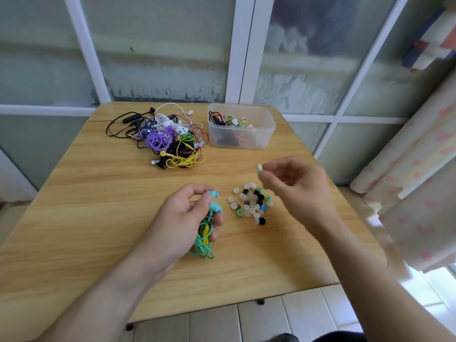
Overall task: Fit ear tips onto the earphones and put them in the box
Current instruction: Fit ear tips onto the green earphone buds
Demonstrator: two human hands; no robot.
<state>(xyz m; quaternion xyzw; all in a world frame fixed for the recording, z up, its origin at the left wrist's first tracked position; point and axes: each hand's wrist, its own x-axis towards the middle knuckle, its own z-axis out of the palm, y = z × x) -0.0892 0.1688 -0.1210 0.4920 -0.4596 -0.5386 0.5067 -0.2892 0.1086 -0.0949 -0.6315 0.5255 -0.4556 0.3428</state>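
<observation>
Head view: your left hand (182,218) grips teal earphones (212,201), buds poking past thumb and forefinger, while your right hand (296,183) pinches a white ear tip (259,167) at its fingertips.

Both forearms reach in from the near edge. The left hand (183,218) is curled, palm turned right, gripping. The right hand (299,187), raised farther right, pinches with thumb and forefinger; its other fingers (286,177) hang loosely curled.
</observation>
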